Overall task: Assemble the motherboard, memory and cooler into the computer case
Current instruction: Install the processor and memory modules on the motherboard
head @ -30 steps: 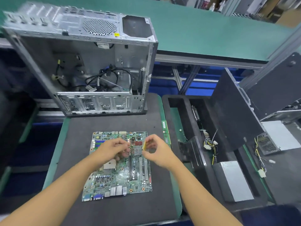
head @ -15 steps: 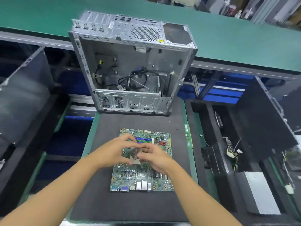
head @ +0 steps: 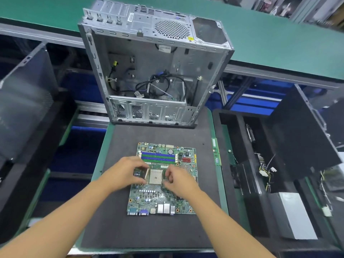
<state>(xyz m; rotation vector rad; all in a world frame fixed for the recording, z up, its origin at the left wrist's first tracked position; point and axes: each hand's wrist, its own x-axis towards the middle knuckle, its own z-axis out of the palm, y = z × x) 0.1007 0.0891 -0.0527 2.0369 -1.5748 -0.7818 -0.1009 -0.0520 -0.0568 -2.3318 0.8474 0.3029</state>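
The green motherboard (head: 163,200) lies flat on the black mat (head: 149,229), with its blue memory slots at the far side. My left hand (head: 124,174) pinches a small square processor chip (head: 143,173), held tilted just left of the bare CPU socket (head: 156,176). My right hand (head: 178,181) has its fingers curled at the socket's right edge, pinching the thin socket lever there. The open metal computer case (head: 154,71) stands behind the mat with loose black cables inside. A green memory stick (head: 216,153) lies along the mat's right edge.
A black foam tray (head: 240,164) on the right holds cables, a grey power supply (head: 294,215) and a leaning black side panel (head: 301,136). Another dark panel (head: 24,101) leans at the left. A green conveyor belt (head: 279,43) runs behind the case.
Both hands met over the socket with the chip, then parted. The left hand now holds the chip left of the socket and the right has gone to the socket's right edge. The view swung left.
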